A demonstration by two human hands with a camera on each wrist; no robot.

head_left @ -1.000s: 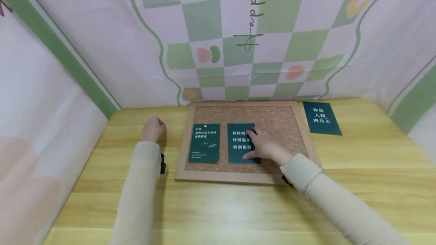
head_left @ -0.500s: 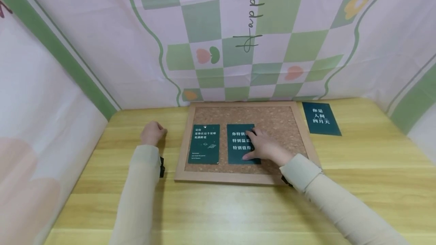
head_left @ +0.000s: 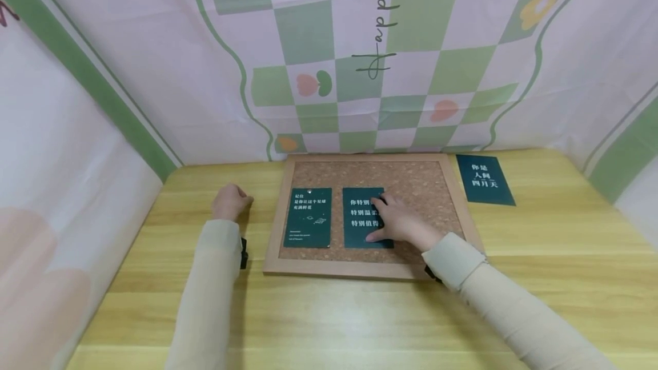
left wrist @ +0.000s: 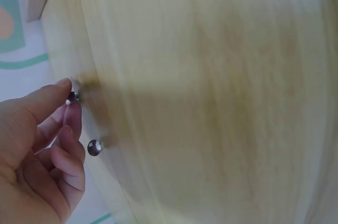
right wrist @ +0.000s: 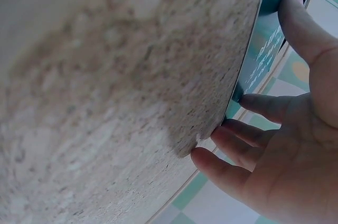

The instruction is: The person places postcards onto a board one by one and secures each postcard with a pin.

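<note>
My left hand (head_left: 229,202) is over the table left of the corkboard (head_left: 416,187). In the left wrist view its thumb and forefinger pinch a small silver round-headed push pin (left wrist: 73,96). A second silver push pin (left wrist: 95,147) lies on the table beside the curled fingers. On the board, my right hand (head_left: 403,218) rests with spread fingers: thumb and forefinger on the middle dark green card (head_left: 360,236), other fingertips on the cork. Left of it lies another green card (head_left: 311,227) with a silver dot at its top edge.
A third dark green card (head_left: 485,180) lies tilted on the wood-grain table (head_left: 329,324), right of the board. The board's wooden frame (head_left: 344,268) backs up against a hanging patterned cloth (head_left: 308,33). Cloth hangs at both sides too.
My left hand has shifted very slightly, its fingertips a touch further right. The right hand stays on the middle card, and the cards keep their places.
</note>
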